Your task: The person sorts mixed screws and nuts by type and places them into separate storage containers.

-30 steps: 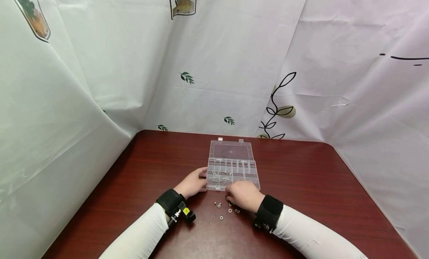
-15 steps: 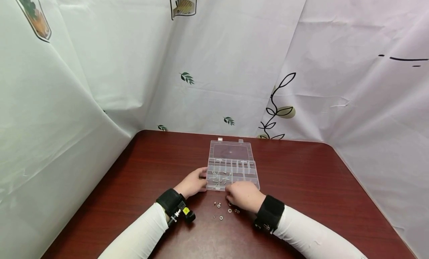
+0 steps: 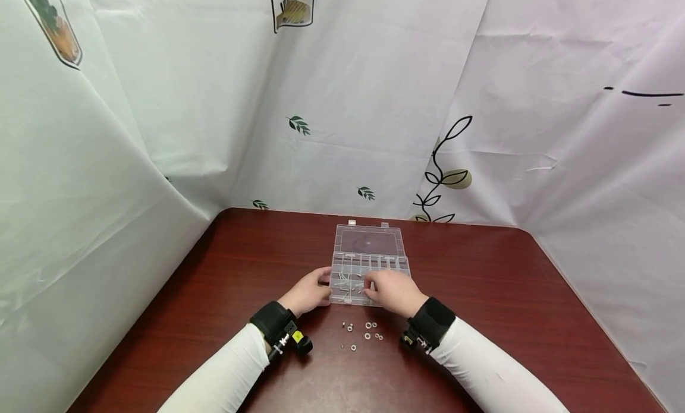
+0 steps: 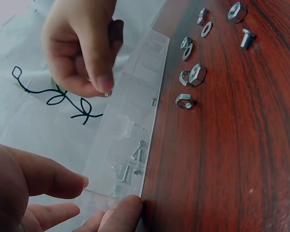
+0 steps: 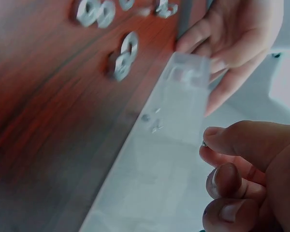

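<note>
A clear plastic compartment box (image 4: 144, 82) lies on the table with its lid (image 3: 369, 242) folded back. My left hand (image 3: 307, 292) holds the box's left end, thumb near the front corner and the other fingers along the side. Several screws (image 4: 139, 154) lie in the left compartments. Above the box's middle, my right hand (image 3: 395, 291) pinches a tiny metal piece (image 5: 204, 144) between thumb and index finger; most of it is covered, so its kind does not show. In front of the box are several loose hex nuts (image 4: 198, 74), washers (image 4: 207, 29) and a short screw (image 4: 247, 38).
The dark red-brown wooden table (image 3: 257, 240) extends on both sides of the box. White printed cloth (image 3: 332, 163) hangs around its back and sides. Black straps with small cameras are worn on both wrists.
My right hand has risen from the table in front of the box to above its compartments, taking a tiny metal piece along. Nuts it had covered now show. The left hand stays put.
</note>
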{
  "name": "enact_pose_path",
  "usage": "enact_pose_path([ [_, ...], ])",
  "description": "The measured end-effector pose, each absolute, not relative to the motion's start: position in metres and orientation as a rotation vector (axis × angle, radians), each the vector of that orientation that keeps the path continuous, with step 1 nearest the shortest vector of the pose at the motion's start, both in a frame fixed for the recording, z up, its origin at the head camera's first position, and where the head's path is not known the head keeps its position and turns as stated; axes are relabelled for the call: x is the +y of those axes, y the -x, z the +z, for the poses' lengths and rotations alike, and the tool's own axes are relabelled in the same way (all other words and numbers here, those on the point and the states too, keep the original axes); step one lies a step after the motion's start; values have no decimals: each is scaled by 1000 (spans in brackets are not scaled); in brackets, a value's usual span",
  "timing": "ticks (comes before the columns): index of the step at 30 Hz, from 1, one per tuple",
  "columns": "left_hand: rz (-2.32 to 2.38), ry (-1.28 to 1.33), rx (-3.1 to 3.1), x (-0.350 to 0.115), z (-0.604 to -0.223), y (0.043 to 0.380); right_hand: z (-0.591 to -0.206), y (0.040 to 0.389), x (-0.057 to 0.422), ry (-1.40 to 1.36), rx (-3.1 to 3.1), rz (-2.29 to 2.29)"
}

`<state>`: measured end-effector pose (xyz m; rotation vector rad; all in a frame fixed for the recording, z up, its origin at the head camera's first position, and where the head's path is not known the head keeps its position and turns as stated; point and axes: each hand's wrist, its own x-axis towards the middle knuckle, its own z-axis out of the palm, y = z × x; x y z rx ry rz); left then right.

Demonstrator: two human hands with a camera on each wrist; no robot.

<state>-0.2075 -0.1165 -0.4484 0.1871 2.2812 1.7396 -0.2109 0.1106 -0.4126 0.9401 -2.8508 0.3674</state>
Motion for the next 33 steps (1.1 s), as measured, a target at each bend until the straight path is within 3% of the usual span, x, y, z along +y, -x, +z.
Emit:
enact_pose_path([
  [22, 1762, -186, 2269, -115, -447, 207, -423, 219, 112, -899, -2860, 376],
  [33, 1750, -179, 2286, -115, -449, 208, -410, 200, 99, -1014, -2821, 309],
])
